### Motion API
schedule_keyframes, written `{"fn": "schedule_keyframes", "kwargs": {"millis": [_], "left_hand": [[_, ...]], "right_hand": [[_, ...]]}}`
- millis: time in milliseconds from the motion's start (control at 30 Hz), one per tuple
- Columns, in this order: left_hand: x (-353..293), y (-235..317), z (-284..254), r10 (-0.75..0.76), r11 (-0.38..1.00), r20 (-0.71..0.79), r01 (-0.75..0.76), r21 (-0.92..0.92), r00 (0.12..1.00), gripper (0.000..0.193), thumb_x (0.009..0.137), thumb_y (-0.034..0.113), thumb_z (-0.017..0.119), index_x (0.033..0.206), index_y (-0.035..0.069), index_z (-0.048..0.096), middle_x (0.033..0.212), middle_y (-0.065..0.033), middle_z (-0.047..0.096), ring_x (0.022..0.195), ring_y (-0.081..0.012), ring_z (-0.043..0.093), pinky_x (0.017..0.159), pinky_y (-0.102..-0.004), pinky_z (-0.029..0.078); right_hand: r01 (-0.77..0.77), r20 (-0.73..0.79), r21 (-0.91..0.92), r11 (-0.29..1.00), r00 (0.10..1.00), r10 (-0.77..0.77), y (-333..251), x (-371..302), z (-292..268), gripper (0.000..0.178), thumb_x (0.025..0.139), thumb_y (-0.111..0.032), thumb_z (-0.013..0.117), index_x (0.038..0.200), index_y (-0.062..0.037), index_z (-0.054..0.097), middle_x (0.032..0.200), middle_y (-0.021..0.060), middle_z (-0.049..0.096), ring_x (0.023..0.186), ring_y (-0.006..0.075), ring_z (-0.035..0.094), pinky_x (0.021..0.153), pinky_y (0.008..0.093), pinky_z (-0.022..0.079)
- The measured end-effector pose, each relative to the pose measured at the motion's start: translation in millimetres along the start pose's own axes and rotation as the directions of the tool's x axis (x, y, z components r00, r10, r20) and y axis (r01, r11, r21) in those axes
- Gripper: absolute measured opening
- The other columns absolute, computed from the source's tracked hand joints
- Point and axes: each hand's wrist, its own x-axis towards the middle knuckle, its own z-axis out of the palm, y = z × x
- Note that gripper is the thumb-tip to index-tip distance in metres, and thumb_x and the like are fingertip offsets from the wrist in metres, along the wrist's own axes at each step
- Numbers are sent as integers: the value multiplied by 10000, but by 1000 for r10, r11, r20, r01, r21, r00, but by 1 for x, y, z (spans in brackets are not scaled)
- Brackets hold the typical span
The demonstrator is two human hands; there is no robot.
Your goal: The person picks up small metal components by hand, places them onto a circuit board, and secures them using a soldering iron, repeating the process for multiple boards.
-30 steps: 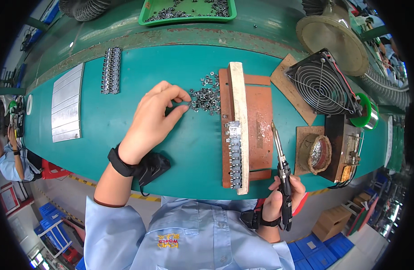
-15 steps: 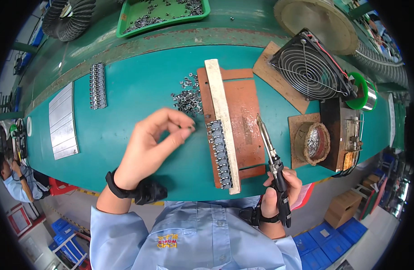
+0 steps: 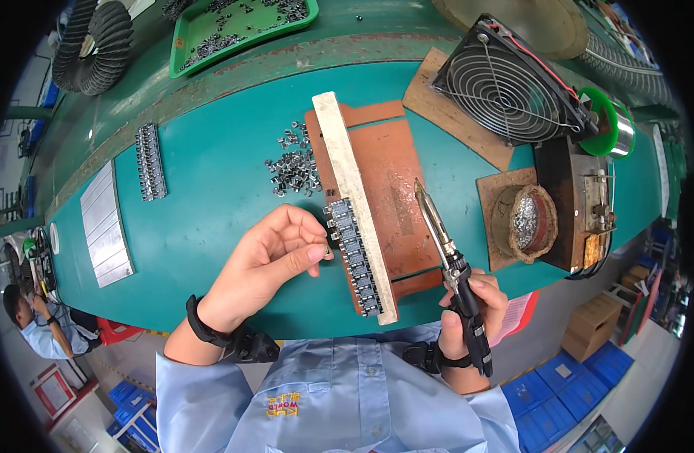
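Observation:
My left hand is closed in a pinch beside the row of black components. A tiny metallic piece, mostly hidden, shows at its thumb and fingertip. The components lie along a pale straight bar on a reddish-brown board. Close beyond my left hand is a heap of small metal parts. My right hand grips a soldering iron by its black handle. The iron's tip points away from me, over the right part of the board and apart from the components.
At right stand a round pot of silvery material, a dark metal box, a fan and a green solder spool. Leftward lie another component strip and flat metal plates. A green tray sits at the back.
My left hand has come nearer me and right, toward the component row, its fingers drawn closer together. The view has shifted slightly; the soldering iron stays over the board's right side.

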Motion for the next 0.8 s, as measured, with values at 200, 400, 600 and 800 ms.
{"fn": "schedule_keyframes", "kwargs": {"millis": [200, 400, 600, 800], "left_hand": [[4, -6, 4, 12, 1000, -24, -12, -4, 1000, 136, 853, 53, 552, 944, 48, 451, 853, -16, 542, 780, -82, 526, 695, -219, 441], [6, -6, 7, 20, 1000, -33, -20, 12, 999, 142, 851, 44, 552, 934, 50, 437, 839, -14, 532, 768, -84, 529, 699, -218, 441], [7, -7, 7, 30, 999, -36, -30, -12, 999, 163, 841, 27, 559, 931, 53, 425, 836, -16, 530, 764, -92, 543, 706, -221, 444], [7, -6, 8, 22, 999, -23, -22, -38, 999, 188, 824, 4, 573, 934, 53, 427, 839, -18, 543, 784, -96, 555, 721, -224, 453]], "right_hand": [[45, 34, 4, 999, 998, -45, 1, 2, -2, 428, 701, -145, 691, 1039, 3, 474, 816, 120, 545, 684, 203, 528, 653, 330, 425], [67, 73, -13, 998, 995, -66, 2, 5, -4, 438, 725, -190, 676, 1057, -7, 457, 813, 114, 532, 686, 194, 514, 655, 319, 420], [34, 116, -56, 998, 993, -28, -1, 5, -4, 462, 772, -275, 640, 1087, -24, 411, 776, 98, 497, 700, 177, 487, 678, 303, 406], [46, 92, -58, 997, 995, -40, 1, 3, -4, 464, 770, -281, 638, 1086, -24, 415, 753, 93, 500, 683, 171, 488, 679, 309, 405]]}}
